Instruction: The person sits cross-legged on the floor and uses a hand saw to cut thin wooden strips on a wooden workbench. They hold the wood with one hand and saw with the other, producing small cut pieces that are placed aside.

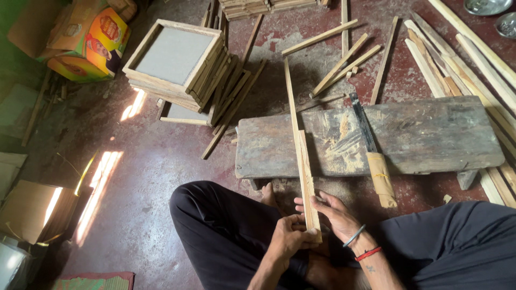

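Observation:
I sit cross-legged on the floor in black trousers. My left hand (290, 236) and my right hand (330, 212) both grip the near end of two thin wooden strips (301, 150) held together; the long one reaches away over a worn wooden plank (430, 134) lying on the floor. A long blade with a cloth-wrapped handle (371, 150) rests on the plank, just right of the strips. My right wrist wears a metal bangle and a red thread.
A stack of wooden frames with grey panels (177, 59) stands at the back left, loose strips around it. More strips (457, 59) lie at the right and back. Cardboard boxes (86, 37) sit at the far left. Metal bowls (486, 6) are top right.

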